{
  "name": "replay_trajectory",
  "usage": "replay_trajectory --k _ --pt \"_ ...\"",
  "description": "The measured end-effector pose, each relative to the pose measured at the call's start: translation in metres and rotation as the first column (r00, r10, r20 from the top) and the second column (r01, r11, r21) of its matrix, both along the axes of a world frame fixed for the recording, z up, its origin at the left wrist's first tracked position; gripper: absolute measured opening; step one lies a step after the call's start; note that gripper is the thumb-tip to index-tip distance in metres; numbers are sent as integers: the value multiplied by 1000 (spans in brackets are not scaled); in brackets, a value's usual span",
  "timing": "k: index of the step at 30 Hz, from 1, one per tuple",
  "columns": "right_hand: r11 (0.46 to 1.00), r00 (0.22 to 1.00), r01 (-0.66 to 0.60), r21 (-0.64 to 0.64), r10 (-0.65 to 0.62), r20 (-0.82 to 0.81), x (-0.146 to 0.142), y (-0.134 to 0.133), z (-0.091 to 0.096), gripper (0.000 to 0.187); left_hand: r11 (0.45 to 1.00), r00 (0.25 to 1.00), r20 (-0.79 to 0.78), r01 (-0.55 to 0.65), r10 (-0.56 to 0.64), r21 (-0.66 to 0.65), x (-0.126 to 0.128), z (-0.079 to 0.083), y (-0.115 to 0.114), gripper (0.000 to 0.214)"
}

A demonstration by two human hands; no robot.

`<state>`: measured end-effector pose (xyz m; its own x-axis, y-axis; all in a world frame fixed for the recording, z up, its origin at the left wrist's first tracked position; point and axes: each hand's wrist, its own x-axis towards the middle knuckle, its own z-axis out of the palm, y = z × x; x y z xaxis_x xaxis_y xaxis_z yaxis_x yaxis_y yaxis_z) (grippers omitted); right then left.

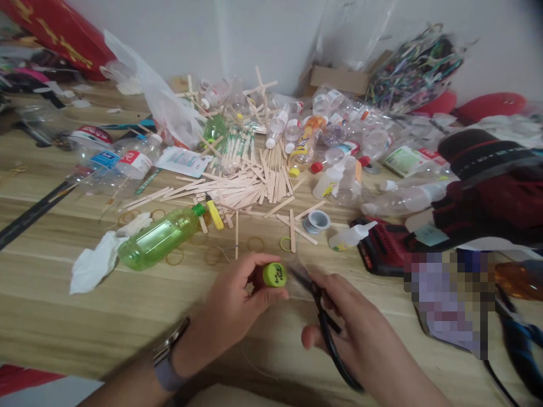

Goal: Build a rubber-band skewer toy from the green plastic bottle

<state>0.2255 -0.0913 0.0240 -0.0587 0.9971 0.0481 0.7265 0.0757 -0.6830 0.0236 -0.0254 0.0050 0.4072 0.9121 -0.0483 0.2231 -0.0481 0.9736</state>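
Between the thumb and fingers of my left hand (229, 308) is a yellow-green bottle cap (275, 275) with dark marks on its top. My right hand (354, 319) grips black-handled scissors (328, 336), their blurred blades pointing left toward the cap. A thin string or wire (302, 263) shows above the right fingers. A green plastic bottle (159, 240) lies on its side beyond my left hand. Past the cap sit a spool of grey wire (316, 221), a small white glue bottle (350, 236) and a yellow-green rubber band (286, 243).
Wooden craft sticks (237, 189) lie in a heap mid-table, with many clear plastic bottles (278, 127) behind. On the right are a dark red power tool (470, 192), its battery (384, 249), a pixelated phone (449, 305) and pliers (520, 339). Crumpled tissue (95, 263) lies at left.
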Motion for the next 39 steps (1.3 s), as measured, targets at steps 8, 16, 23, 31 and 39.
replay_trajectory --k 8,16,23,31,39 --pt "974 872 -181 135 96 479 14 -18 9 36 999 999 -30 -14 15 37 3 2 0 29" --pt "949 782 -267 166 113 612 12 -17 17 44 992 995 -89 -26 37 121 3 -2 -2 25" --pt "944 747 -281 175 101 657 10 -16 21 46 965 984 -175 11 36 261 1 -6 -4 25" --pt "930 683 -290 227 35 729 3 -18 21 49 958 985 -166 -6 56 288 2 -2 -5 25" --pt "907 627 -310 286 -31 778 -1 -19 21 44 951 988 -119 -56 96 306 3 -2 -7 22"
